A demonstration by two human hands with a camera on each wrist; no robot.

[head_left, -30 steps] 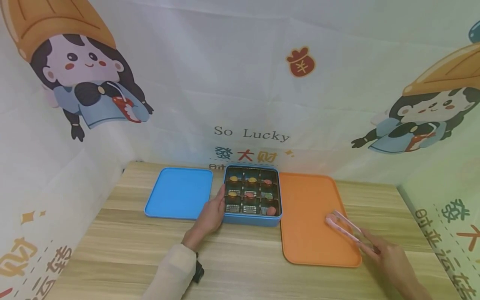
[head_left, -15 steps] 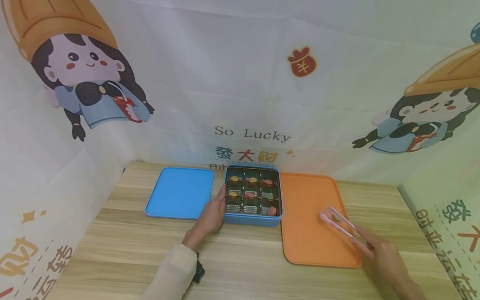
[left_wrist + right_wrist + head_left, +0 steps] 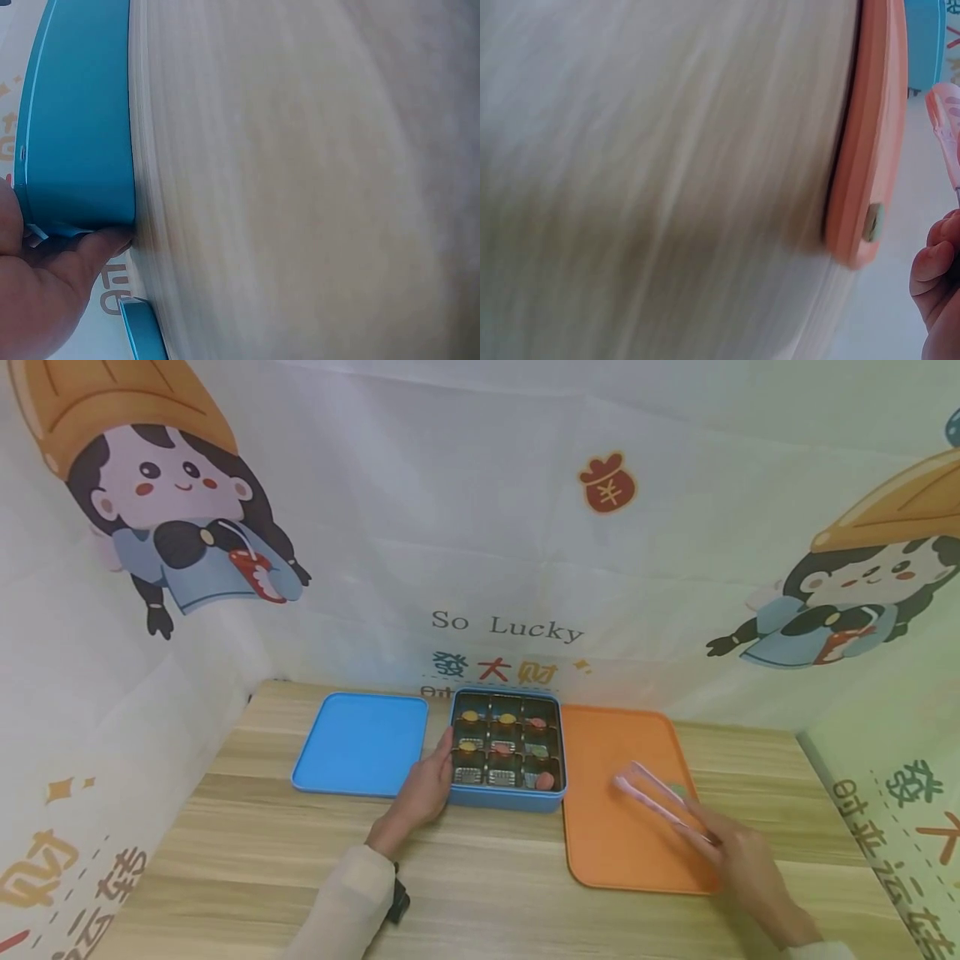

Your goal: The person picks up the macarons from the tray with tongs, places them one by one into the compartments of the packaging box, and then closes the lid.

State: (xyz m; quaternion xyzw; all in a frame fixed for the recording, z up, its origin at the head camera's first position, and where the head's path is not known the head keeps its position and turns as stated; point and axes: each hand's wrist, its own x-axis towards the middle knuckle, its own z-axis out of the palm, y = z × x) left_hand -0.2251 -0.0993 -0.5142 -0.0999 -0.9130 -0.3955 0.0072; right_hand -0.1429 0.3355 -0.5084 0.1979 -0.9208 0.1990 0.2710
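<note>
My left hand (image 3: 423, 789) rests along the left side of a blue tin box (image 3: 506, 800); in the left wrist view its thumb (image 3: 105, 244) touches the tin's wall. A black divided insert in the tin bears several small round pieces, among them a yellow one (image 3: 469, 717), a green one (image 3: 538, 752) and a pink one (image 3: 544, 782). My right hand (image 3: 738, 852) grips pink tongs (image 3: 660, 806), their tips over an orange tray (image 3: 615, 860). A small pinkish piece shows faintly between the tips. One green piece (image 3: 677, 791) lies on the tray near the fingers.
Left of the tin lies a flat blue lid (image 3: 363, 743) on the wooden table (image 3: 480, 885). The orange tray sits right beside the tin. A printed cloth (image 3: 510, 527) hangs behind and at both sides of the table.
My right hand has moved the tongs leftward across the tray toward the tin, the pinkish piece travelling with the tips. The green piece has come into sight. My left hand stays at the tin.
</note>
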